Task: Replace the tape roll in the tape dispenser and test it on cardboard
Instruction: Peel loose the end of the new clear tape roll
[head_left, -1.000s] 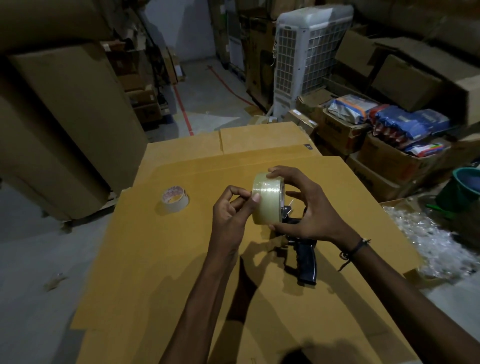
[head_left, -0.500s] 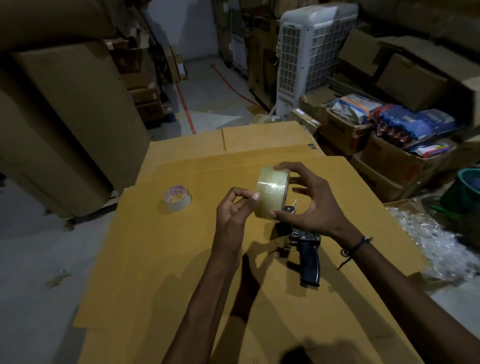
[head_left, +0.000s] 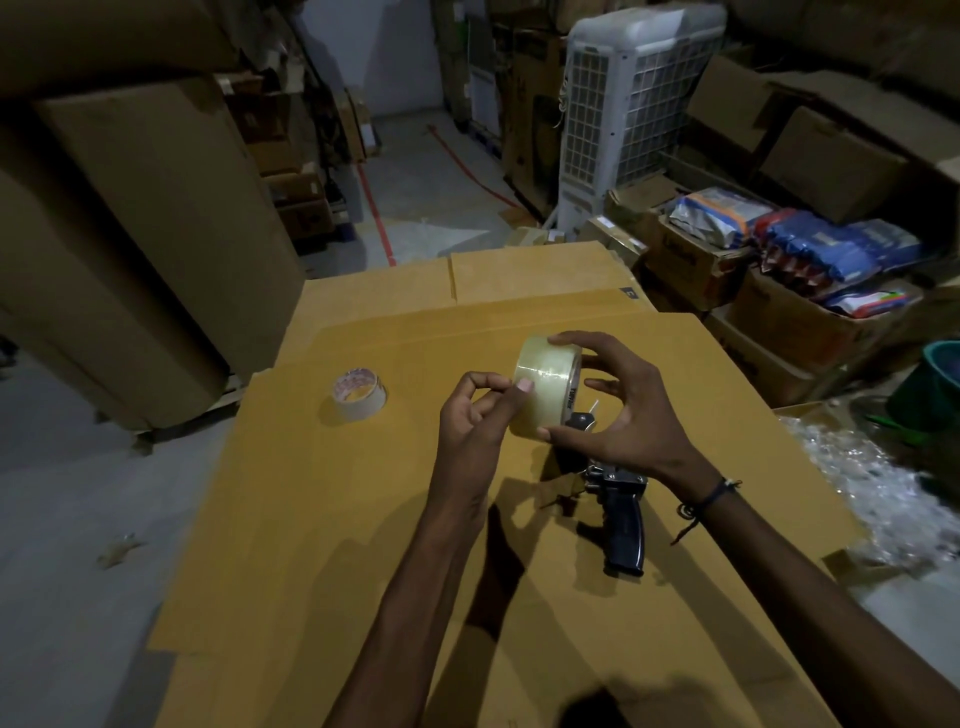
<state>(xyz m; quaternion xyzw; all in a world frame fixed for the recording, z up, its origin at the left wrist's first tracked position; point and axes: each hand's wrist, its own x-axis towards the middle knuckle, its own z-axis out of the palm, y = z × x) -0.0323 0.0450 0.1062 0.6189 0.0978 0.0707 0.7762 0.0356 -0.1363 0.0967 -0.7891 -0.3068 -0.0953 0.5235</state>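
Head view: just right of centre, the right hand (head_left: 631, 415) grips a full roll (head_left: 545, 395) of clear tape above the cardboard (head_left: 322, 519), fingers curled over its top edge and thumb under its lower rim. The roll stands on edge, its axis lying roughly level and running left to right across the frame; the broad taped band faces left toward the left hand (head_left: 475, 421), and the cored side faces right into the right palm. The left hand is half closed, holding nothing, its thumb tip pressed against the roll's band and the other fingers curled in near it.

Below the roll, the dispenser (head_left: 618, 509) lies on the cardboard, partly hidden by the right hand. Its long axis runs up and down the frame: the dark pistol handle points toward the lower edge, the metal head toward the roll above.

Left of centre, well apart from the hands, a spent core (head_left: 358, 392) lies flat on the cardboard with its open hole facing up.

The cardboard sheets fill the middle and lower frame.
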